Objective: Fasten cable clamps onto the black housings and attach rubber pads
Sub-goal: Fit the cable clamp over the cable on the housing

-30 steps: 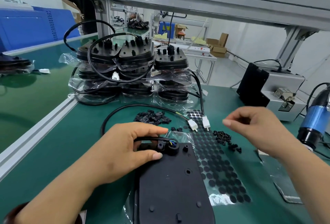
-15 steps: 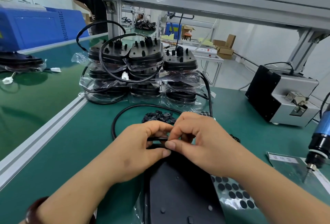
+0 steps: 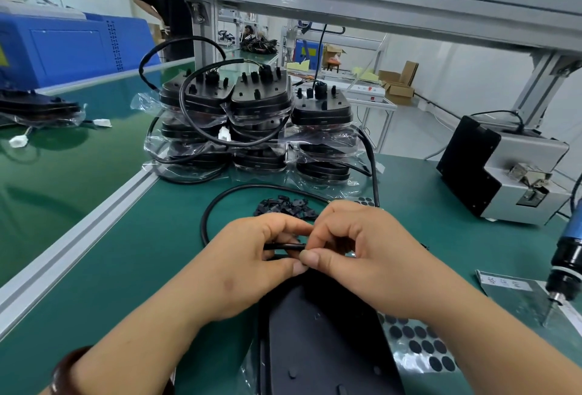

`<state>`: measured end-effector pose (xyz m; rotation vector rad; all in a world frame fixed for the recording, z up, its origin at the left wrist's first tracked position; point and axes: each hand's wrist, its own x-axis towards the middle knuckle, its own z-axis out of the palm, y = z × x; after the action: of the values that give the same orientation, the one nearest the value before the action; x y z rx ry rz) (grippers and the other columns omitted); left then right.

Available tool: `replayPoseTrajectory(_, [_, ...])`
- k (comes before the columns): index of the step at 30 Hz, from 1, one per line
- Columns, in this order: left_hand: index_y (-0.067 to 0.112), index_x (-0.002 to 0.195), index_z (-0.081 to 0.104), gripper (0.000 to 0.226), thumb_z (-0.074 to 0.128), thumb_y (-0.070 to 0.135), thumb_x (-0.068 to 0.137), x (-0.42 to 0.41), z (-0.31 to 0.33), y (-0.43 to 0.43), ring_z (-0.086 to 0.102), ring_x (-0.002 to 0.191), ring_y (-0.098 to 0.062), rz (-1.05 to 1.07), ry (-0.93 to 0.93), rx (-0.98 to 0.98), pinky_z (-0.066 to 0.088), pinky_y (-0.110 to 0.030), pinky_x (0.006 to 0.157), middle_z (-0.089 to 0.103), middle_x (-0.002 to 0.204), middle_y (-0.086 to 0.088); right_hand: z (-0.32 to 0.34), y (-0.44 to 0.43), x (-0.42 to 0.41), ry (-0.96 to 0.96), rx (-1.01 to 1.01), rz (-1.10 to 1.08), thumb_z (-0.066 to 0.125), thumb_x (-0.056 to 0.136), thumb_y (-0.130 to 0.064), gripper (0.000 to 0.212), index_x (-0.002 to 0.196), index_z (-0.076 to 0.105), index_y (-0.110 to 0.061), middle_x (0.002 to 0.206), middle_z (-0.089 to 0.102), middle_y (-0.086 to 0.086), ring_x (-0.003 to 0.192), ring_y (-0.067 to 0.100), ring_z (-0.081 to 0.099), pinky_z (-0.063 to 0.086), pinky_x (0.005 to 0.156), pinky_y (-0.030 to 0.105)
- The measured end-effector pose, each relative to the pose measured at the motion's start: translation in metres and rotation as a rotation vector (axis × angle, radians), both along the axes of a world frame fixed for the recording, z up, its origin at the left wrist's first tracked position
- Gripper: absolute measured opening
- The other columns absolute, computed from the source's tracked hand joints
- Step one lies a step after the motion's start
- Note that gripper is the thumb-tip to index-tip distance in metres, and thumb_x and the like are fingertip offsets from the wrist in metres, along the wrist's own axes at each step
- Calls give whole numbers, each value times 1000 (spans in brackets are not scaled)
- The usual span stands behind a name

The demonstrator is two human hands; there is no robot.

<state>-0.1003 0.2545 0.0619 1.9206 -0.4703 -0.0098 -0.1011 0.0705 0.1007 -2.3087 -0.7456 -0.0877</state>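
One black housing (image 3: 315, 347) lies flat at the near edge of the green surface (image 3: 132, 268). It is matte, with a rounded outline and a few small raised studs on its upper face, and it rests on clear plastic film. Its far end is hidden under the hands.

Both hands are together there, thumbs touching. The left hand (image 3: 252, 265) pinches the black cable (image 3: 220, 202) between thumb and curled forefinger. The right hand (image 3: 371, 256) pinches the same cable just beside it. I cannot tell whether a clamp sits between the fingers. The cable loops away toward the far edge and back.

Just beyond the hands lies one heap of small black cable clamps (image 3: 283, 205), too tangled to count. One sheet of round rubber pads (image 3: 422, 344) shows by the right forearm, partly covered.

Toward the far left edge stand three stacks of bagged housings (image 3: 258, 124). One blue screwdriver (image 3: 567, 262) hangs at the right edge.
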Motion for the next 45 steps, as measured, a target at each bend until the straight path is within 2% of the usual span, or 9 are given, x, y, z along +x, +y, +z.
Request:
replayPoseTrajectory(8, [31, 103, 66, 36, 75, 7, 78, -1, 0, -1, 65, 99, -2, 22, 19, 1, 50, -30, 95, 72, 101, 9, -1, 3, -2, -14, -47, -69, 73, 83, -29, 13, 71, 68, -28, 80, 56, -10, 80, 3, 53, 42, 70, 15])
replayPoseTrajectory(15, [34, 101, 65, 39, 75, 5, 78, 0, 0, -1, 65, 99, -2, 36, 14, 3, 51, -27, 93, 71, 102, 7, 0, 2, -2, 14, -85, -63, 73, 82, -30, 20, 66, 62, -33, 83, 55, -10, 82, 2, 52, 40, 73, 15])
replayPoseTrajectory(18, [36, 101, 64, 39, 75, 6, 79, 0, 0, 1, 66, 97, -2, 33, 17, 0, 50, -26, 92, 72, 101, 8, -5, -1, 0, 49, -3, -82, 74, 82, -28, 21, 65, 63, -32, 83, 58, -9, 80, 3, 55, 43, 76, 17])
replayPoseTrajectory(23, [42, 100, 65, 38, 76, 12, 78, 0, 1, 2, 64, 97, 2, 27, 3, 23, 49, -32, 96, 71, 98, 17, -10, -6, 5, 314, 300, -42, 73, 84, -24, 18, 67, 68, -23, 77, 60, 4, 72, 16, 52, 44, 73, 35])
replayPoseTrajectory(27, [43, 99, 65, 40, 76, 13, 76, 0, 0, 2, 65, 98, -2, 24, 7, 3, 49, -37, 97, 71, 99, 15, -11, -3, 5, 297, 268, -54, 73, 84, -26, 15, 70, 70, -22, 78, 65, 4, 72, 14, 55, 48, 75, 37])
replayPoseTrajectory(30, [39, 101, 65, 39, 76, 10, 77, 1, -1, 2, 66, 95, -1, 24, -5, 11, 51, -33, 95, 71, 98, 16, -9, -1, 5, 274, 232, -72, 74, 84, -25, 15, 70, 70, -21, 79, 66, 5, 71, 11, 56, 49, 75, 35])
replayPoseTrajectory(35, [34, 107, 64, 38, 76, 11, 79, 1, -1, 2, 64, 99, 1, 23, -11, 14, 49, -31, 95, 71, 100, 17, -7, 4, 2, 213, 207, -102, 75, 81, -25, 15, 69, 69, -18, 74, 62, -2, 66, 5, 53, 45, 66, 21])
replayPoseTrajectory(40, [36, 108, 64, 40, 76, 12, 78, 1, -1, 1, 64, 98, 3, 36, -32, 25, 47, -17, 86, 71, 99, 15, -11, 6, 2, 239, 262, -104, 78, 78, -18, 15, 73, 64, -18, 61, 55, -12, 58, 4, 46, 39, 57, 16])
replayPoseTrajectory(45, [43, 108, 60, 46, 76, 12, 78, -2, 0, 1, 59, 75, 10, 97, -103, 60, 41, -4, 69, 67, 85, 21, -11, 4, 5, 266, 236, -67, 77, 80, -17, 9, 81, 68, -18, 69, 62, -10, 63, 7, 50, 45, 63, 20])
